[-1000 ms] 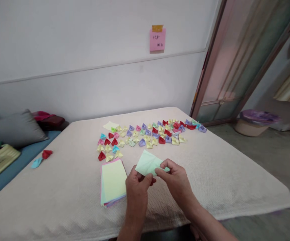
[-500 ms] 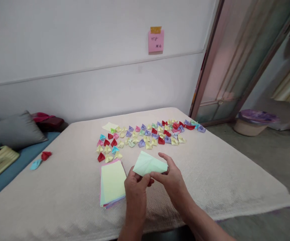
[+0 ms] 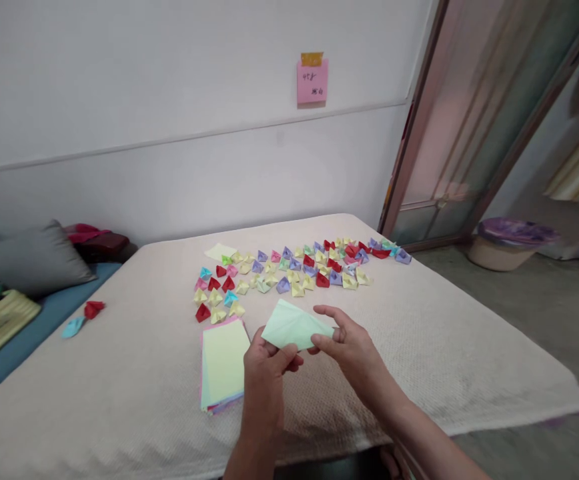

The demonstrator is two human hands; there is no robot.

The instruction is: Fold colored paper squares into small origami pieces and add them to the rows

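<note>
A pale green sheet of folded paper (image 3: 294, 325) is held up over the near middle of the cloth-covered surface. My left hand (image 3: 269, 357) pinches its lower left edge, thumb in front and fingers behind. At the right corner, my right hand (image 3: 345, 340) grips the paper between thumb and fingers, its index finger raised above the edge. Left of my hands lies a stack of coloured paper sheets (image 3: 224, 367), pale yellow on top. Beyond them, many small folded paper boats (image 3: 294, 267) in red, yellow, purple, pink, blue and green stand in loose rows.
A flat yellow sheet (image 3: 221, 251) lies behind the boats. Red (image 3: 93, 309) and blue folded papers (image 3: 73, 327) sit at the left edge. A grey cushion (image 3: 34, 263) rests further left. A pink note (image 3: 312, 82) hangs on the wall. A lined bin (image 3: 509, 245) stands on the floor at right.
My right thumb has slid rightward along the paper's lower edge, away from my left thumb. My left hand and the paper have shifted slightly left.
</note>
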